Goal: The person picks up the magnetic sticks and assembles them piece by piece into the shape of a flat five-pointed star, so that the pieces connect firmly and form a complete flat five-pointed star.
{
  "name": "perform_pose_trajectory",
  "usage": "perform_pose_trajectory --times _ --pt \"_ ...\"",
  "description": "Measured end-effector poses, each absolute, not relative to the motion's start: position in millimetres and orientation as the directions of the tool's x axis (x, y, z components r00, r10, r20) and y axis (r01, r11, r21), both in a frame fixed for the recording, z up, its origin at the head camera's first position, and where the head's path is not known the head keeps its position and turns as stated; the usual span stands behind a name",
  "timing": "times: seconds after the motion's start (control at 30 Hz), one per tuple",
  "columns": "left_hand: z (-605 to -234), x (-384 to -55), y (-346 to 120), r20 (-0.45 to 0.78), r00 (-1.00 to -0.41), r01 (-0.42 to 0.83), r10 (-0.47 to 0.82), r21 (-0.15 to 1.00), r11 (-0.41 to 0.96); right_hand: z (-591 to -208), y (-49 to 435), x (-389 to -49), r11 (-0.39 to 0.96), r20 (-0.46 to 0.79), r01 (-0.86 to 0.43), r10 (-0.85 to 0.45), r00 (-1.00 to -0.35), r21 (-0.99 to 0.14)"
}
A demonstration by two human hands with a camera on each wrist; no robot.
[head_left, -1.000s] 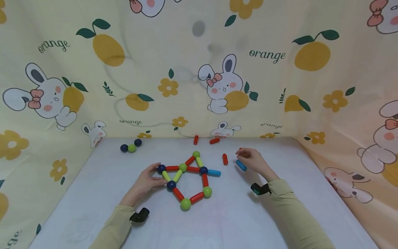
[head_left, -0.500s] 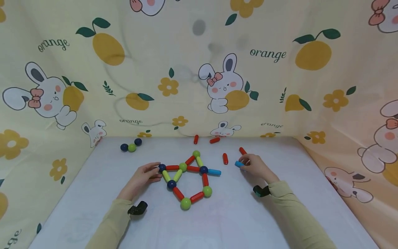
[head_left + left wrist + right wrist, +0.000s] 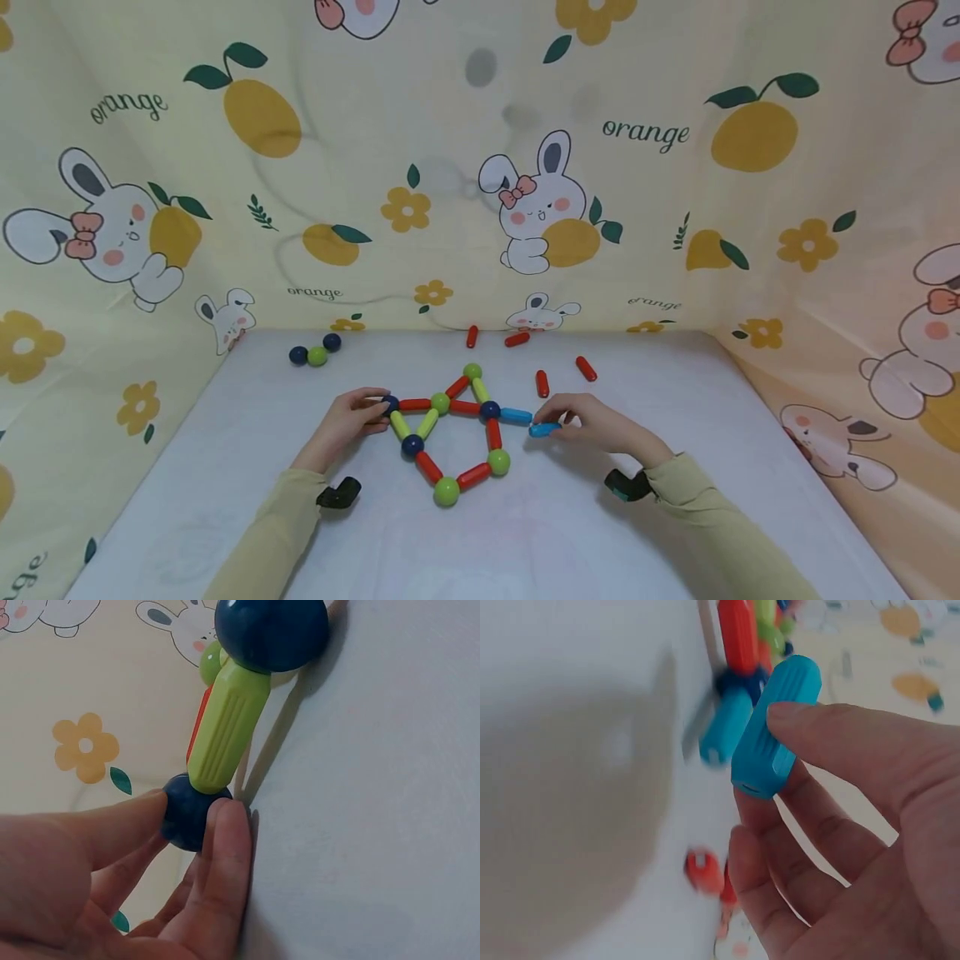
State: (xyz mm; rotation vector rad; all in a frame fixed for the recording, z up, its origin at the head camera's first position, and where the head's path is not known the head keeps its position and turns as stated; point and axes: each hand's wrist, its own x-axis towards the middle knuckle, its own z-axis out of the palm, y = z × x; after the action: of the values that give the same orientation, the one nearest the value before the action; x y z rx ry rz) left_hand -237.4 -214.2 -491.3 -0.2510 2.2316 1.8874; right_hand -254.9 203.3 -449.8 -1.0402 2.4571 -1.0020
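My left hand (image 3: 351, 425) pinches the dark blue ball (image 3: 187, 814) at the left corner of a flat ball-and-rod frame. Red rods (image 3: 474, 476), yellow-green rods (image 3: 231, 727), green balls (image 3: 447, 492) and further blue balls (image 3: 412, 446) make up this frame. From its right-hand blue ball (image 3: 489, 410) a blue rod (image 3: 516, 416) sticks out to the right. Between thumb and fingers my right hand (image 3: 600, 425) holds a loose blue rod (image 3: 776, 727), close by the free end of the attached one.
Several loose red rods (image 3: 586, 368) lie behind and to the right of the frame on the white table (image 3: 225, 500). Two blue balls and a green ball (image 3: 317, 357) sit at the back left. A printed curtain (image 3: 360, 167) rises behind the table.
My right hand has picked up the loose blue rod and carried it left and nearer, toward the frame. My left thumb has left the lower blue ball; the hand now pinches the corner ball.
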Motion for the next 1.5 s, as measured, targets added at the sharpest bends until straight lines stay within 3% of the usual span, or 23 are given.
perform_pose_trajectory --times 0.6,0.87,1.13,1.33,1.5 --pt "-496.8 -237.4 -208.8 -0.259 -0.966 -0.258 -0.018 0.949 0.181 -459.0 165.5 -237.6 0.568 -0.038 -0.649 -0.766 -0.642 -0.506" --pt "-498.5 -237.7 -208.8 -0.248 -0.969 -0.247 -0.016 0.952 0.183 -462.0 164.0 -236.8 0.599 0.005 -0.659 -0.738 -0.675 -0.455" --pt "-490.8 -239.5 -211.1 -0.262 -0.965 -0.257 -0.011 0.935 0.246 -459.9 171.3 -225.7 0.58 0.085 -0.526 -0.618 -0.782 -0.621" --pt "-477.5 -245.0 -214.6 -0.194 -0.98 -0.188 -0.037 0.857 0.48 -465.7 165.3 -205.4 0.528 -0.092 -0.3 -0.593 -0.8 -0.795" --pt "-472.3 -255.2 -211.2 -0.129 -0.991 -0.092 0.026 0.818 0.568 -478.4 150.2 -192.1 0.527 -0.197 -0.173 -0.572 -0.796 -0.832"
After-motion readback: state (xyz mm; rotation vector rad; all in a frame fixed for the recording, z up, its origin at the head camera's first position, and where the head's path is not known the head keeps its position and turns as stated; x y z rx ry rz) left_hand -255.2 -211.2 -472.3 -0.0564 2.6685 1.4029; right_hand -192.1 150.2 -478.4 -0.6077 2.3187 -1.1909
